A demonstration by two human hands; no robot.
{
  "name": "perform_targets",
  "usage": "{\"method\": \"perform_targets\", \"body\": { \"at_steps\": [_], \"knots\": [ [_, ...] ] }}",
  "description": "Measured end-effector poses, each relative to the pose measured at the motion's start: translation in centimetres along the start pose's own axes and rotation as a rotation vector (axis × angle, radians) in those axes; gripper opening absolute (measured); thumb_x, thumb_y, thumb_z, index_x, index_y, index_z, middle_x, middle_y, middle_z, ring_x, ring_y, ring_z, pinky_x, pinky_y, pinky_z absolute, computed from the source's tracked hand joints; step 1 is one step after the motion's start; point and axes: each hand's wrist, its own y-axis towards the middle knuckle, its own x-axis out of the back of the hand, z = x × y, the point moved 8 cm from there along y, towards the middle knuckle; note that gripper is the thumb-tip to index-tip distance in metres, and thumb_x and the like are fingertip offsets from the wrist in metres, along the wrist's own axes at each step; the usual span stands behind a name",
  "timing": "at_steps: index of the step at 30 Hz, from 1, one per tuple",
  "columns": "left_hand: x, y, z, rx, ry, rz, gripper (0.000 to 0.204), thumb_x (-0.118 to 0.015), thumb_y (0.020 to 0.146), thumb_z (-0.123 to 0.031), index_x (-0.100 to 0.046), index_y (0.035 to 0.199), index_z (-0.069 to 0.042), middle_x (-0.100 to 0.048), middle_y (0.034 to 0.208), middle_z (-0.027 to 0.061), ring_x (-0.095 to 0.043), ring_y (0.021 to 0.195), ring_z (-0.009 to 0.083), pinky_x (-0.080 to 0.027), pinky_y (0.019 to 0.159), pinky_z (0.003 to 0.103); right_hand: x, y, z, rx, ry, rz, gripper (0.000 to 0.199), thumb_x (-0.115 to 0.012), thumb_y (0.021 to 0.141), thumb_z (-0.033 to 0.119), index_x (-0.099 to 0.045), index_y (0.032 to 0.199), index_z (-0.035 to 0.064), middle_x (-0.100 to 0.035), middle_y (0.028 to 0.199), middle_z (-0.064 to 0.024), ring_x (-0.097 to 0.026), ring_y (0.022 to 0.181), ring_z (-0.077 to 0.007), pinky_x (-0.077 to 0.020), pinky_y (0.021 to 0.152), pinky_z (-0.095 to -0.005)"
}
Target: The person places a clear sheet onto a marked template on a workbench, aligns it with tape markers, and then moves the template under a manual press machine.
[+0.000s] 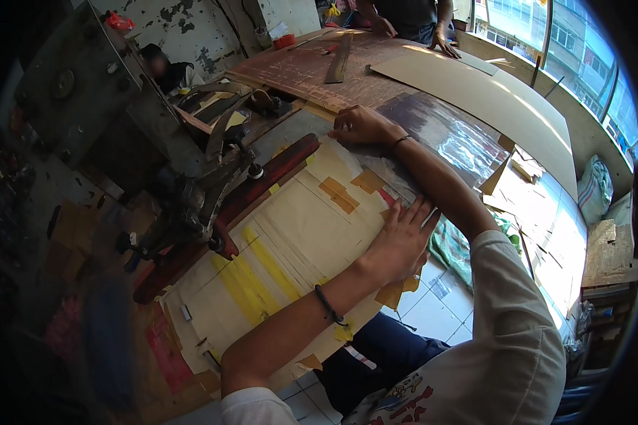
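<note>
A bulging whitish sack [597, 185] stands at the right wall.

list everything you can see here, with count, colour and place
cream sheet: 1, cream with yellow stripes and tan tape, on the bench under both hands
red bar: 1, red, along the sheet's left edge
machine: 1, dark metal, left of the sheet
clear film: 1, glossy, beyond the sheet
brown board: 1, reddish brown, far bench
pale board: 1, cream, far right
co-worker's hands: 2, top edge
left hand: flat on sheet
right hand: at sheet's far edge
</note>
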Motion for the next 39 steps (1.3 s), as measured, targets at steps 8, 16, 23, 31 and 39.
{"method": "perform_targets", "body": {
  "at_steps": [8,16,23,31,39],
  "knots": [
    [0.35,0.07,-0.20,-0.006,-0.002,-0.003,0.083,-0.060,0.093,-0.039,-0.022,0.155,0.000,-0.023,0.158,0.0236,-0.015,0.151,0.0347,-0.015,0.120,0.055,0.26,-0.18,-0.30,-0.031,0.008,0.009,0.041,-0.066,0.090,0.043,-0.074,0.096,0.0025,-0.072,0.091,-0.0197,-0.070,0.084,-0.0362,-0.0538,0.078,-0.0434],
    [0.16,0.15,-0.11,-0.008,0.002,-0.010,0.082,-0.059,0.092,-0.038,-0.021,0.155,0.000,-0.023,0.158,0.0243,-0.015,0.151,0.0350,-0.015,0.120,0.056,0.18,-0.07,-0.50,-0.012,0.007,-0.009,0.040,-0.066,0.090,0.042,-0.074,0.096,0.0027,-0.072,0.093,-0.0199,-0.070,0.084,-0.0358,-0.0543,0.078,-0.0427],
    [0.22,0.03,-0.08,-0.006,-0.005,-0.019,0.084,-0.060,0.092,-0.038,-0.021,0.155,0.000,-0.023,0.158,0.0240,-0.014,0.151,0.0350,-0.015,0.120,0.057,0.09,0.04,-0.33,-0.040,-0.003,0.020,0.041,-0.066,0.090,0.043,-0.075,0.097,0.0034,-0.073,0.092,-0.0184,-0.071,0.084,-0.0346,-0.0546,0.078,-0.0421],
    [0.16,0.09,-0.09,-0.010,0.005,-0.013,0.086,-0.061,0.091,-0.039,-0.020,0.156,-0.001,-0.020,0.159,0.0251,-0.013,0.152,0.0356,-0.014,0.120,0.057,-0.14,0.05,-0.88,-0.026,0.005,-0.004,0.042,-0.065,0.090,0.044,-0.075,0.096,0.0043,-0.073,0.089,-0.0178,-0.071,0.082,-0.0344,-0.0547,0.077,-0.0425],
    [0.16,0.08,-0.14,-0.009,-0.016,0.009,0.089,-0.063,0.090,-0.036,-0.016,0.156,0.000,-0.017,0.160,0.0252,-0.011,0.152,0.0355,-0.013,0.120,0.057,0.00,-0.01,-0.70,-0.001,0.015,-0.011,0.042,-0.064,0.091,0.045,-0.074,0.090,0.0043,-0.073,0.088,-0.0166,-0.071,0.083,-0.0343,-0.0546,0.077,-0.0428]
  ]
}}
